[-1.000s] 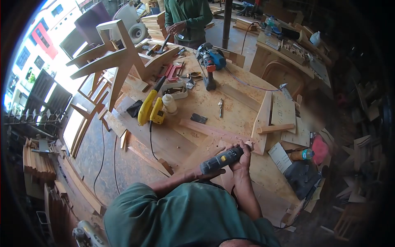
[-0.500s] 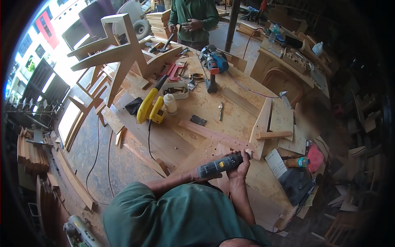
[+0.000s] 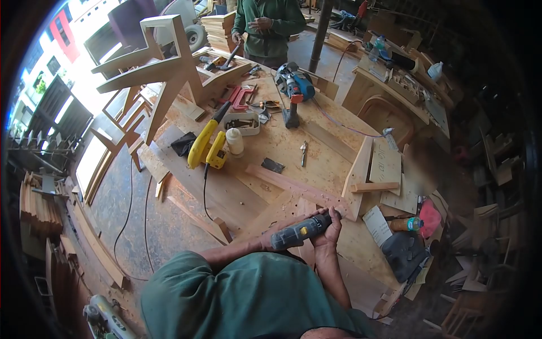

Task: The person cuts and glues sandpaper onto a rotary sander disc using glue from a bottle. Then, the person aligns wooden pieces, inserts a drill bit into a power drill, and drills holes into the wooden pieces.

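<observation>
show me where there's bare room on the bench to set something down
Sawdust aside, two bare patches: between the metal bit and the white bottle, and between the bit and the tapered board. Crowded: around the yellow blower, white tray and red clamps.

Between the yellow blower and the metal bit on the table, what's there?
In the head view: a white bottle beside the blower, then a flat black piece nearer the bit.

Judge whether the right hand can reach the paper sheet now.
Likely yes, if the right hand leaves the power tool: only tabletop seems to separate hand from paper sheet.
</observation>
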A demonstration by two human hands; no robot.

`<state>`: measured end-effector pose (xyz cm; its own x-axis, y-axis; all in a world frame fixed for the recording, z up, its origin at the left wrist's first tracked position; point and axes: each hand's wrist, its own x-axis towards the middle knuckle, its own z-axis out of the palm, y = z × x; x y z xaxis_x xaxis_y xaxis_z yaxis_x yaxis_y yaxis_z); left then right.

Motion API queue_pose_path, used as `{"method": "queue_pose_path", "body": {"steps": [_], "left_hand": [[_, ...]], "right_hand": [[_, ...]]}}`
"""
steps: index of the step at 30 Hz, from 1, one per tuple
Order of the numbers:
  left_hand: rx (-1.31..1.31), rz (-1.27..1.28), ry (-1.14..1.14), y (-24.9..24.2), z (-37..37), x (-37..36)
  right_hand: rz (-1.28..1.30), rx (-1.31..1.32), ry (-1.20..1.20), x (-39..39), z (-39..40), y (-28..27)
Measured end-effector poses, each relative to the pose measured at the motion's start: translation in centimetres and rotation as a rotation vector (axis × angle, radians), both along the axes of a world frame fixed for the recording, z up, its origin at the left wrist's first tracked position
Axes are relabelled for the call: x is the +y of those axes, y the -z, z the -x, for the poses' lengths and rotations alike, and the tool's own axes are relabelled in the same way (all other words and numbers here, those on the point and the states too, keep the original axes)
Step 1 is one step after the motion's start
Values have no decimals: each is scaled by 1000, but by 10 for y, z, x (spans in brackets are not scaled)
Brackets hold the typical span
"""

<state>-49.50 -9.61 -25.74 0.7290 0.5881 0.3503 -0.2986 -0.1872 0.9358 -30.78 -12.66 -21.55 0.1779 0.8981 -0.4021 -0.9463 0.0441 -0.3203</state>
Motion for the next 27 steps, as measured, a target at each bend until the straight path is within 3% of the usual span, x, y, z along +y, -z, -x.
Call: {"method": "queue_pose_path", "body": {"steps": [6,27], "left_hand": [[31,129,76,11,6,0],[53,-193,-117,-19,10,-3]], "right_hand": [[38,-38,-36,-1,-1,3],[-185,-46,-128,-2,7,-18]]}}
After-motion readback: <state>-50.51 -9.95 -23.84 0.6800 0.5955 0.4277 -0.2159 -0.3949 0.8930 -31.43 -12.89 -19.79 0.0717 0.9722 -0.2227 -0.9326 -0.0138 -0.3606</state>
